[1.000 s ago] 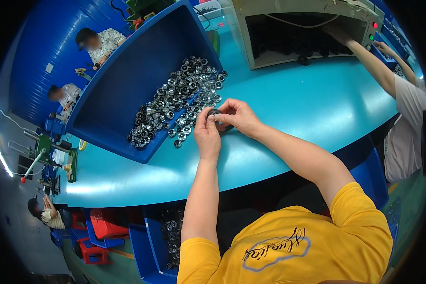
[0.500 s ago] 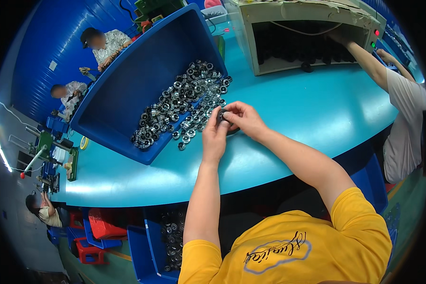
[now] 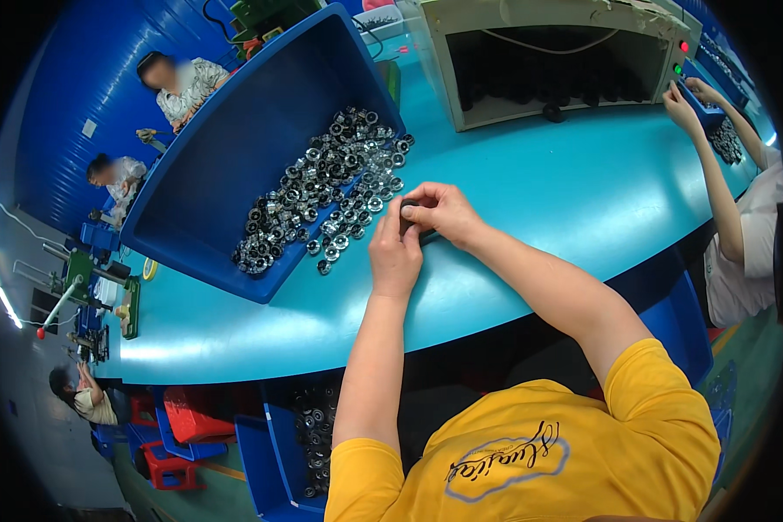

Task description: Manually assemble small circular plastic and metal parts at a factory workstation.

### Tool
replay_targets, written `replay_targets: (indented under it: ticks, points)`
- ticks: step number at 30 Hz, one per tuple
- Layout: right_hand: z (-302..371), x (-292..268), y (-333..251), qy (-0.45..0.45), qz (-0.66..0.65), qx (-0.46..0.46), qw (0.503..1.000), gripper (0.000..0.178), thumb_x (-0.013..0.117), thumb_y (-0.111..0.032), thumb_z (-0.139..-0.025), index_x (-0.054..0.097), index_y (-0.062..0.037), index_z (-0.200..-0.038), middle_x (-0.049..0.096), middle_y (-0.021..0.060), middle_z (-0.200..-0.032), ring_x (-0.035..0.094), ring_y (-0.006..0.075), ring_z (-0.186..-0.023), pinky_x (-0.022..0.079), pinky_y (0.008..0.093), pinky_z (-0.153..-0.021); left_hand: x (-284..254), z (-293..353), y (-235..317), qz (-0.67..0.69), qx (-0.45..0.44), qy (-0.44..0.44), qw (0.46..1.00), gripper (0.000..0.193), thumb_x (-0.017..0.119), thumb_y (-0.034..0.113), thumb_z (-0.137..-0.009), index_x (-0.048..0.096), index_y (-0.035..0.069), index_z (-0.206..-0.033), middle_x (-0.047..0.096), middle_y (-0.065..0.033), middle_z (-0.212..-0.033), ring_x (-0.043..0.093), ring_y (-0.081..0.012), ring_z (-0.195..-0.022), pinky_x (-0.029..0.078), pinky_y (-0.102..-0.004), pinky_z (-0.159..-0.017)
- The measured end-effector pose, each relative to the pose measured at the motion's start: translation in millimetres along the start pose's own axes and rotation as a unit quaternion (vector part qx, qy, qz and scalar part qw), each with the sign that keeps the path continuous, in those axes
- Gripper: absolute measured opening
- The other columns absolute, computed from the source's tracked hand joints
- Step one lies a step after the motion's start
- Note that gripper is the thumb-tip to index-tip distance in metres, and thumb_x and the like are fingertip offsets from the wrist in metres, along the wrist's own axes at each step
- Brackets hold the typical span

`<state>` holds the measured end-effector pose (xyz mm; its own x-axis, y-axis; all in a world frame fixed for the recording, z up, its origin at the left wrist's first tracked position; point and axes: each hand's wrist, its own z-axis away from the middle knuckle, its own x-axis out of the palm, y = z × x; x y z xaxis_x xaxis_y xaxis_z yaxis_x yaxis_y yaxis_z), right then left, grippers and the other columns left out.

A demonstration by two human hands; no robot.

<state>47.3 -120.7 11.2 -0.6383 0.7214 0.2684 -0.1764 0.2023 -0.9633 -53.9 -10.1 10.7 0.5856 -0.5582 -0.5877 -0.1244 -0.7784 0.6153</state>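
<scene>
Above the turquoise table, my left hand (image 3: 395, 257) and my right hand (image 3: 446, 216) meet, both closed on one small black round part (image 3: 409, 204). The fingers cover most of it, so its exact kind is hidden. Something dark also shows just under my right hand, too covered to make out. Just beyond my hands, small clear-and-black wheel-like parts (image 3: 331, 183) lie heaped in the mouth of a tilted blue bin (image 3: 209, 165), and several have spilled onto the table (image 3: 496, 183).
A beige metal box (image 3: 444, 74) with an open front holds dark parts, some at its lip. On the right, a co-worker's hands (image 3: 683, 109) are by a small blue tray. More people sit far left. Below the table edge stands a blue crate (image 3: 261, 461) of dark wheels.
The co-worker's arm on the right has drawn out of the beige box toward the small blue tray. My hands stay together on the black part, with slight finger shifts.
</scene>
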Motion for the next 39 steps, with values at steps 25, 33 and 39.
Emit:
replay_targets:
  ticks: [25,33,39]
  points:
    - [0.9,-2.6,-3.7,-0.018,-0.073,0.073,0.994,0.026,0.073,-0.007,-0.09,0.061,0.0008,-0.111,0.066,0.01,-0.098,0.068,0.0158,-0.085,0.059,0.0279,-0.07,0.2,2.0,1.3,0.236,-0.136,0.024,0.962,0.049,0.077,0.001,-0.082,0.065,0.002,-0.129,0.065,0.0022,-0.08,0.057,-0.0029,-0.068,0.048,-0.0197,-0.061]
    - [-0.4,4.8,9.9,0.052,0.036,0.032,0.997,0.025,0.072,-0.003,-0.088,0.06,0.0043,-0.109,0.067,0.0115,-0.095,0.067,0.0177,-0.083,0.058,0.0304,-0.069,0.3,4.9,-1.1,-0.06,0.026,0.004,0.998,0.053,0.075,-0.002,-0.076,0.061,0.0,-0.128,0.073,-0.0154,-0.094,0.072,-0.0184,-0.081,0.057,-0.0306,-0.073]
    - [0.9,-0.9,-1.6,-0.008,-0.033,0.064,0.997,0.024,0.07,-0.012,-0.094,0.061,0.0009,-0.112,0.065,0.0097,-0.097,0.067,0.0165,-0.085,0.058,0.0307,-0.074,4.5,1.9,-8.4,0.274,-0.084,0.005,0.958,0.043,0.068,0.002,-0.089,0.06,0.003,-0.131,0.07,-0.0048,-0.099,0.066,-0.0108,-0.08,0.055,-0.0261,-0.064]
